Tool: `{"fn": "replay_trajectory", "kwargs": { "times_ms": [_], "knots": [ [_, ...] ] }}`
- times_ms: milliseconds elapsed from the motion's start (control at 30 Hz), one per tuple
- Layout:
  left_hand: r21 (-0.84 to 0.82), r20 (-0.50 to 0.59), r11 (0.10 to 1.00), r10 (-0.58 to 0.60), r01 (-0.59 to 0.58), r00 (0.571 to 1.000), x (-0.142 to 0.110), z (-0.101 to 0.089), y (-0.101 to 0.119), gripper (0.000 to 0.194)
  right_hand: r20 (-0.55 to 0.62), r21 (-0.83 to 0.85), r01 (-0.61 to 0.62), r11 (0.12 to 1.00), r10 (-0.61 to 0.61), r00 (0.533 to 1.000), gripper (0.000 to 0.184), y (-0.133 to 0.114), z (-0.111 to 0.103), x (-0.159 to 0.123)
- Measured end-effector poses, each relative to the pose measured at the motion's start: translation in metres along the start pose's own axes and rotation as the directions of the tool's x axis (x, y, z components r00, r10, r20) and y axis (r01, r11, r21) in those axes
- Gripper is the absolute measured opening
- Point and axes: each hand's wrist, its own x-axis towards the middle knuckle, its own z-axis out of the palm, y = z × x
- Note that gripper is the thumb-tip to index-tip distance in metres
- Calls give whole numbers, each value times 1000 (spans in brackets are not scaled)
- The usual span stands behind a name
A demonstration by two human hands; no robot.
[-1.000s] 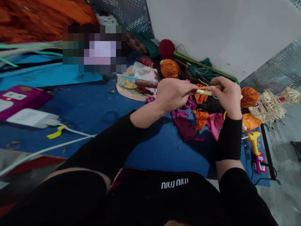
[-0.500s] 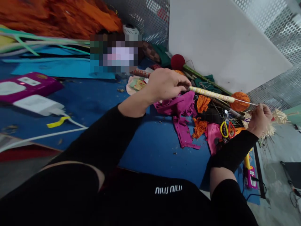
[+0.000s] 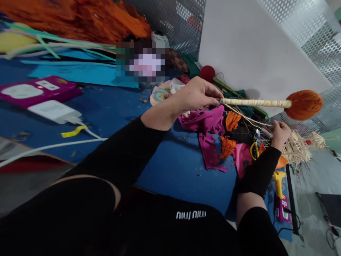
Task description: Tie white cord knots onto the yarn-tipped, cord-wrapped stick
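My left hand [image 3: 198, 93] is closed, its thumb and fingers pinching the near end of a stick wrapped in cream and yellow yarn [image 3: 253, 102]. A fuzzy orange ball [image 3: 304, 105] tops the stick's far end, out to the right. From near the pinched end, a pale strand [image 3: 247, 118] slants down to my right hand [image 3: 281, 134]. The fingers of that hand are closed on the strand, below the stick and apart from it. Magenta cloth scraps [image 3: 204, 119] and orange scraps [image 3: 232, 120] lie under the stick.
Yellow- and red-handled scissors [image 3: 255, 150] lie by my right forearm. A yellow glue gun [image 3: 279, 183] is at the right edge of the blue table [image 3: 183, 177]. A purple power strip [image 3: 42, 90] with a white charger [image 3: 53, 111] sits left. A white board [image 3: 239, 46] leans behind.
The orange-topped end of the stick has swung up and right. My right hand has moved left and slightly down with the strand, which now hangs at an angle below the stick.
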Motion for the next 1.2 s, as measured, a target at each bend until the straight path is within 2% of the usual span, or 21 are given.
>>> {"fn": "replay_trajectory", "kwargs": {
  "times_ms": [67, 100, 133, 200, 233, 267, 300, 333, 400, 467, 500, 533, 600, 667, 767, 900, 1033, 1200],
  "knots": [
    [-90, -20, 996, -31, 29, 999, -1, 3, 2, 26, -120, -216, -104, 971, 79, 990, 19, -15, -1, -6],
    [-127, -28, 991, -45, 41, 999, -1, 4, 3, 25, -186, -276, -120, 954, 70, 980, 20, -26, 0, -10],
    [-158, -37, 986, -52, 45, 998, -2, 6, 4, 23, -216, -283, -72, 956, 9, 976, 24, -39, 1, -15],
    [-204, -53, 979, -45, 33, 998, -3, 10, 6, 20, -222, -144, 166, 975, -196, 955, 26, -68, 9, -28],
    [-219, -57, 975, -37, 23, 998, -4, 12, 7, 18, -209, -18, 300, 954, -297, 932, 27, -83, 15, -37],
    [-231, -59, 973, -30, 16, 998, -5, 14, 8, 17, -171, 135, 413, 900, -390, 905, 29, -99, 23, -47],
    [-239, -55, 971, -27, 13, 998, -5, 16, 9, 16, -108, 292, 464, 836, -453, 885, 30, -113, 31, -57],
    [-247, -47, 969, -29, 16, 998, -6, 18, 11, 15, -39, 437, 457, 774, -492, 870, 31, -126, 40, -68],
    [-257, -35, 966, -41, 30, 999, -6, 21, 12, 16, 115, 651, 335, 681, -525, 844, 31, -147, 57, -89],
    [-263, -32, 964, -52, 42, 998, -6, 24, 11, 17, 221, 733, 194, 652, -498, 838, 32, -159, 67, -104],
    [-264, -38, 963, -56, 44, 998, -5, 25, 9, 18, 236, 743, 150, 652, -466, 853, 34, -162, 70, -109],
    [-264, -48, 964, -58, 44, 997, -4, 26, 8, 18, 219, 744, 133, 655, -427, 877, 35, -163, 71, -113],
    [-259, -68, 965, -62, 43, 996, -2, 28, 5, 17, 112, 726, 171, 666, -360, 926, 35, -164, 69, -117],
    [-255, -82, 966, -69, 46, 994, 0, 29, 3, 17, -23, 670, 273, 690, -349, 937, 32, -163, 66, -119],
    [-247, -96, 968, -73, 48, 993, 1, 31, 0, 20, -149, 523, 443, 728, -433, 889, 33, -163, 65, -120],
    [-221, -128, 974, -79, 49, 989, 1, 36, -4, 17, -231, 398, 589, 703, -544, 807, 36, -161, 67, -122],
    [-140, -146, 990, -53, 33, 988, 2, 39, -9, 15, -217, 281, 672, 685, -637, 740, 37, -158, 64, -122],
    [17, -142, 1000, -9, 12, 990, 2, 42, -11, 18, -158, 25, 726, 687, -715, 681, 41, -157, 55, -115]
  ]
}}
